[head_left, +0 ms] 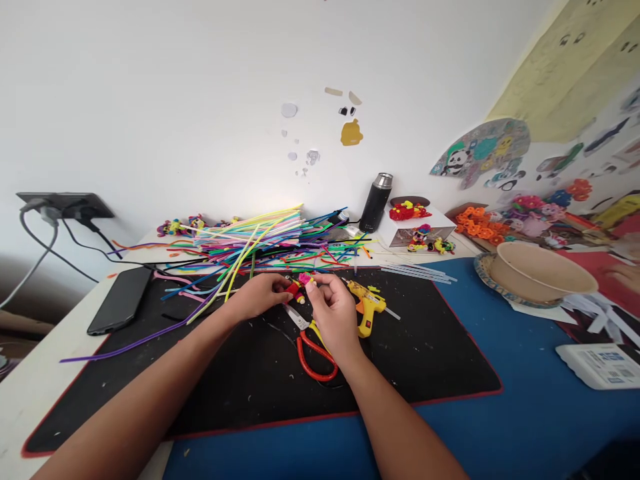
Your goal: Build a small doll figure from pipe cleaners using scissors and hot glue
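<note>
Over the black mat, a small pipe-cleaner figure (298,292) in red, yellow and pink is held between both hands. My left hand (260,295) pinches its red part from the left. The fingers of my right hand (336,310) close on its pink upper end, hiding part of it. Just below lie scissors with red handles (311,368), blades pointing up toward the figure. A yellow glue gun (369,307) rests on the mat right beside my right hand, a clear glue stick poking out of its back.
Behind the mat (430,360) is a heap of coloured pipe cleaners (250,237). A black phone (121,300) lies left. Further right are a black flask (376,203), a white box (440,223), glue sticks (420,272) and a beige bowl (545,270). At the far right is another person's hand.
</note>
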### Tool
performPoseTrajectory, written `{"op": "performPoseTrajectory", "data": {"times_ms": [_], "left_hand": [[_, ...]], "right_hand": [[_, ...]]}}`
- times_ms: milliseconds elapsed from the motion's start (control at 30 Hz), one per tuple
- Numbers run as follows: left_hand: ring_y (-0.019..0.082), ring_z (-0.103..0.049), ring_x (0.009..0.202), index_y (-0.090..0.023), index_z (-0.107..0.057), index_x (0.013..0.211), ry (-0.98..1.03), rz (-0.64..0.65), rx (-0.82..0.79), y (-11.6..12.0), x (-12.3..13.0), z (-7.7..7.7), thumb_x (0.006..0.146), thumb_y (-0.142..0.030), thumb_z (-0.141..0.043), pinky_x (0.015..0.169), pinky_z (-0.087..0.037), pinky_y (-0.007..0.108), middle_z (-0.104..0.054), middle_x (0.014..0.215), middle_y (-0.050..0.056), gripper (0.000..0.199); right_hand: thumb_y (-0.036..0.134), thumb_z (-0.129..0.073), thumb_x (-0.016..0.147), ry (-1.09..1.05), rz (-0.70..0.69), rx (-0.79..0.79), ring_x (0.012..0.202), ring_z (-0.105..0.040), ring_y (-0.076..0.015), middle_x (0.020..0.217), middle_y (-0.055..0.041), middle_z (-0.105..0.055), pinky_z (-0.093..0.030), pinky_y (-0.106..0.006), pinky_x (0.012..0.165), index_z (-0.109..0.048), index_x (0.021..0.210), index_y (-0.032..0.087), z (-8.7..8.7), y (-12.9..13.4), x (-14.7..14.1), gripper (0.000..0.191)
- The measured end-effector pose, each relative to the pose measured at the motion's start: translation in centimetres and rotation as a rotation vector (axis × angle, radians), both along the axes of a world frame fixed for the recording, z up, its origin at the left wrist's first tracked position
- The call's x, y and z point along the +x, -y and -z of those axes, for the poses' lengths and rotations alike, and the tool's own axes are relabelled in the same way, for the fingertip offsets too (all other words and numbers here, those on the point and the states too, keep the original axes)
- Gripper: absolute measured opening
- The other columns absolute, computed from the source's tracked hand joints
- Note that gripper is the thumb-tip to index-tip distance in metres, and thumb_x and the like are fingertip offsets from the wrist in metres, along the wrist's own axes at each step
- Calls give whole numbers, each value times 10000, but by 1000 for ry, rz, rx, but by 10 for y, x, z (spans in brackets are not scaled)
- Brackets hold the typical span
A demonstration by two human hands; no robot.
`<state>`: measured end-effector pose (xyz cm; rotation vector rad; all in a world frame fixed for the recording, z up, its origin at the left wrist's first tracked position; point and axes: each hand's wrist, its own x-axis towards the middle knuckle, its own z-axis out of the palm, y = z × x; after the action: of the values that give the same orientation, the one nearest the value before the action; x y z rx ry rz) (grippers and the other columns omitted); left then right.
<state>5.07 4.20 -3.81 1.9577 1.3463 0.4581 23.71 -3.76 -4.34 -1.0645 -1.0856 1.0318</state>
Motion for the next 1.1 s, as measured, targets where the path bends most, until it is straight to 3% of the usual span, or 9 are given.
{"op": "performPoseTrajectory", "data": {"times_ms": [167, 400, 567, 800, 1100], "left_hand": [[246, -675, 705, -222, -824, 797, 130, -53, -101, 3, 0, -4, 739, -529, -773, 655, -447, 318, -777, 744, 32, 317], [161, -600, 725, -173, -788, 909, 675, -261, -352, 15, 5, -13, 629, -467, -950, 617, -463, 264, -723, 881, 45, 437], [135, -602, 720, -159, -748, 895, 873, -294, -433, 29, 15, -12, 586, -389, -1009, 597, -468, 242, -683, 883, 26, 465], [155, -615, 754, -179, -668, 954, 907, -246, -362, 42, 25, -14, 583, -350, -1009, 619, -473, 251, -704, 873, 19, 532], [221, -651, 884, -193, -667, 1057, 746, -186, -190, 46, 22, -30, 664, -500, -938, 692, -500, 301, -719, 979, 59, 567]], "right_hand": [[531, -699, 947, -10, 0, -4, 473, -341, -108, 577, 96, -395, -273, -238, 442, -671, 1013, 222, 0, 1, 0, 317], [548, -691, 958, -8, -7, 8, 459, -341, -105, 571, 98, -404, -267, -238, 438, -673, 1022, 225, -1, 2, 0, 329], [551, -695, 954, -1, -24, 17, 466, -364, -110, 563, 92, -423, -294, -236, 443, -673, 1011, 217, -1, 3, -1, 339], [531, -688, 961, 20, -20, 33, 483, -369, -114, 562, 80, -450, -300, -231, 445, -682, 1019, 204, 0, 3, -2, 332], [540, -688, 958, 33, -36, 25, 500, -342, -118, 567, 74, -427, -280, -244, 452, -680, 1004, 201, -2, 7, -4, 342]]}}
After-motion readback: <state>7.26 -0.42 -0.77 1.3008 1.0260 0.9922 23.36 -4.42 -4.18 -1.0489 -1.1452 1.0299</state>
